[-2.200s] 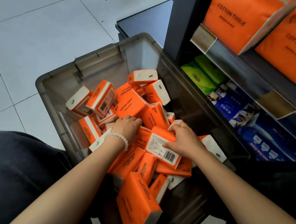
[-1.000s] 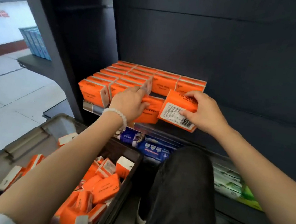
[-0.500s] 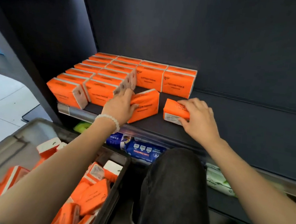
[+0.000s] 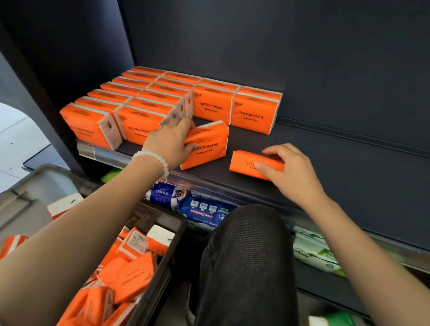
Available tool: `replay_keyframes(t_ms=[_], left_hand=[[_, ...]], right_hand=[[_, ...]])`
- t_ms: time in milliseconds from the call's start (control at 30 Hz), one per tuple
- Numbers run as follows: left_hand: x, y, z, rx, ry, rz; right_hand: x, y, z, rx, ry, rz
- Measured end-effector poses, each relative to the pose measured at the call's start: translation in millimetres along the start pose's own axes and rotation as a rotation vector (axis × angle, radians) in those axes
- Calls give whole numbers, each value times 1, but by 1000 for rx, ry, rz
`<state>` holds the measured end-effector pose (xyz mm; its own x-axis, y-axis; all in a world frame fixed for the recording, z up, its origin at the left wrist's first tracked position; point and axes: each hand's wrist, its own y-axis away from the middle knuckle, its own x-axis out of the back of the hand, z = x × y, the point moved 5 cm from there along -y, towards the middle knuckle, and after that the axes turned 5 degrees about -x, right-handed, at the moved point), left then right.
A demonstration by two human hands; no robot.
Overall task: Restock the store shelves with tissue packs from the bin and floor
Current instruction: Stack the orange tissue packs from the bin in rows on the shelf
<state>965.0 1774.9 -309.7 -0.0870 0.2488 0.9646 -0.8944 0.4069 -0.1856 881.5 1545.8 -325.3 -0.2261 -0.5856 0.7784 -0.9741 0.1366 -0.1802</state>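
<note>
The shelf [image 4: 340, 176] carries sixteen orange packs [image 4: 255, 111] standing in rows: six in the far-left row, six in the next, two and two in the right-hand rows, as far as the tops show. Two more packs sit apart at the front, one tilted pack [image 4: 207, 146] and one flat pack [image 4: 248, 163], making eighteen. Two hands [image 4: 169, 143] are in view, and one bin [image 4: 163, 263] holds a heap too jumbled to count.
</note>
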Motion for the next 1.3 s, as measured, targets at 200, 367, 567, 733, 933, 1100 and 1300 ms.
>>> replay_keyframes(t_ms=[200,367,567,733,933,1100,1300], left_hand=[[1,1,3,-13,-47,-1],[3,-10,9,-51,-75,36],[-6,-21,17,-55,-110,-52],[-4,-23,20,-110,-151,-119],[8,-7,8,-99,-167,-105],[35,15,-13,-70,-173,-18],[65,41,-52,-47,-149,72]], right_hand=[[-5,-1,12,-99,-9,-120],[-11,-9,18,-164,37,-204],[-13,-20,27,-269,78,-303],[-4,-29,22,-292,115,-306],[14,-25,9,-202,-11,-297],[14,-23,-11,-170,61,-292],[3,-29,-50,-83,66,-161]])
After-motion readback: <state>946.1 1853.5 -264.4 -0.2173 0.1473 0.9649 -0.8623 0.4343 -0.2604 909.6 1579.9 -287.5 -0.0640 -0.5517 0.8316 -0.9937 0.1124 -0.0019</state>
